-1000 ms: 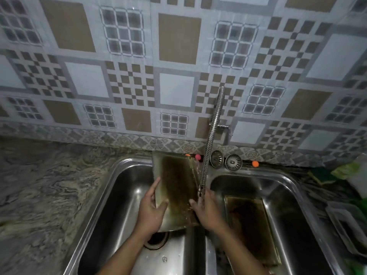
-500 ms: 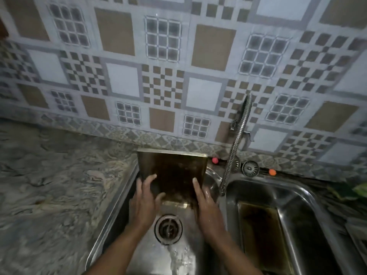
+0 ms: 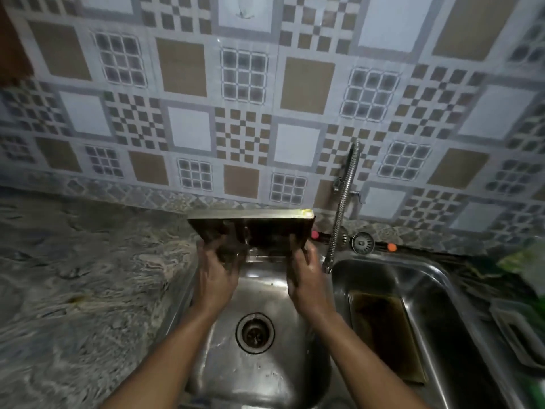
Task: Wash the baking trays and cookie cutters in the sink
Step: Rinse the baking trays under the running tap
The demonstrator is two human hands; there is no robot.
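Observation:
A dark, stained baking tray (image 3: pixel 265 231) is tipped up at the back of the left sink basin (image 3: pixel 259 376), its metal rim towards the tiled wall. My left hand (image 3: pixel 216 273) grips its left side and my right hand (image 3: pixel 305 274) grips its right side. A second stained baking tray (image 3: pixel 383 332) lies flat in the right sink basin (image 3: pixel 460 320). No cookie cutters are visible.
A flexible metal tap (image 3: pixel 342 211) hangs between the basins. Two strainers (image 3: pixel 362 242) and small red and orange pieces (image 3: pixel 391 247) sit on the back ledge. Marbled counter (image 3: pixel 82 290) lies left. A white container (image 3: pixel 522 335) and green items (image 3: pixel 525 258) sit right.
The tray has moved from under the tap to the back of the left basin and tipped more upright. Both hands went with it. My view has swung left.

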